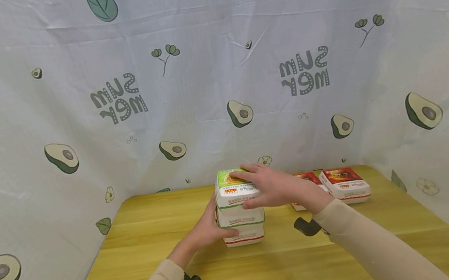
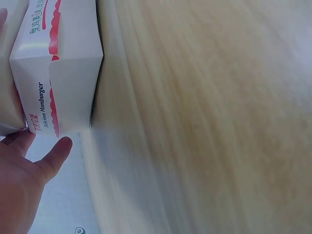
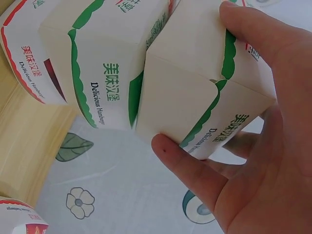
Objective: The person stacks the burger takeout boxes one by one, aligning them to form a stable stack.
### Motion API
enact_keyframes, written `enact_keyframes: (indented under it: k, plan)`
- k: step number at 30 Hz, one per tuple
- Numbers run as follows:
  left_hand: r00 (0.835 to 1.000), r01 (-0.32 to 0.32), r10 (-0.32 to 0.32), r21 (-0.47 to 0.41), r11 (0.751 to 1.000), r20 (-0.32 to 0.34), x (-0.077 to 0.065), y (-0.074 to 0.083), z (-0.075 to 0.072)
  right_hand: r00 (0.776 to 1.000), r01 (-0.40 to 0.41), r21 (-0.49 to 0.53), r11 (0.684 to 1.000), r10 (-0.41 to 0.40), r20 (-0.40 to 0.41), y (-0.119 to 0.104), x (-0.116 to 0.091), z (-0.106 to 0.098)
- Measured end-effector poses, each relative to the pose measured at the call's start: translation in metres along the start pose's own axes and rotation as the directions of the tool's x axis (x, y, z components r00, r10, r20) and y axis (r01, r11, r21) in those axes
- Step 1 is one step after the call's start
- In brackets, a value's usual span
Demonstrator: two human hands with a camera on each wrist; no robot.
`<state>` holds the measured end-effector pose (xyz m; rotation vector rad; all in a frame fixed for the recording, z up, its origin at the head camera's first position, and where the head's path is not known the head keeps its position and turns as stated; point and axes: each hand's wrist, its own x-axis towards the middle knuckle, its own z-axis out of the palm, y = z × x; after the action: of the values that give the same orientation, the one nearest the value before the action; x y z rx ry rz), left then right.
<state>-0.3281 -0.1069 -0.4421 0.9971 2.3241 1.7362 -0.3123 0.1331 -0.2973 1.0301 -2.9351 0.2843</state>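
Three white paper hamburger boxes stand stacked on the table: a red-trimmed bottom box (image 2: 73, 83), a green-trimmed middle box (image 3: 97, 58) and a green-topped box (image 1: 230, 193) above them. My right hand (image 1: 273, 186) grips the top box, fingers over its lid and far side, thumb on the front. In the right wrist view, this box (image 3: 190, 83) sits tilted against the middle one. My left hand (image 1: 203, 231) holds the lower boxes at their left side. Its thumb lies across the front near the bottom box, and its fingers (image 2: 56, 156) reach to the back edge.
To the right, near the back of the wooden table (image 1: 141, 226), lie a red-topped box (image 1: 346, 184) and another red-topped box (image 1: 309, 177) partly hidden by my right arm. A white printed cloth (image 1: 199, 90) hangs behind and round the sides.
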Motion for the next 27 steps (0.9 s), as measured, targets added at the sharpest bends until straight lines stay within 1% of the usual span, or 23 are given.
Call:
enact_keyframes:
  k: [9,15,24,27]
  plan:
    - [1.0,0.005,-0.005,-0.001,1.0,0.006,0.0016,-0.0002,0.0005,1.0,-0.007,0.001,1.0,0.007,-0.009,-0.0023,0.0024,-0.0026]
    - [1.0,-0.007,0.007,-0.024,1.0,0.008,0.0007,-0.0001,0.0006,1.0,-0.008,-0.002,1.0,0.008,-0.006,-0.0022,0.0035,-0.0019]
    - [1.0,0.012,-0.012,-0.031,0.999,0.016,-0.0005,-0.0031,-0.0002,1.0,0.0,-0.004,1.0,0.0,-0.011,0.0002,0.0064,0.0]
    - [1.0,0.016,-0.015,-0.016,1.0,0.01,-0.001,-0.0036,-0.0001,1.0,0.007,-0.008,1.0,-0.007,-0.012,0.0004,0.0075,0.0003]
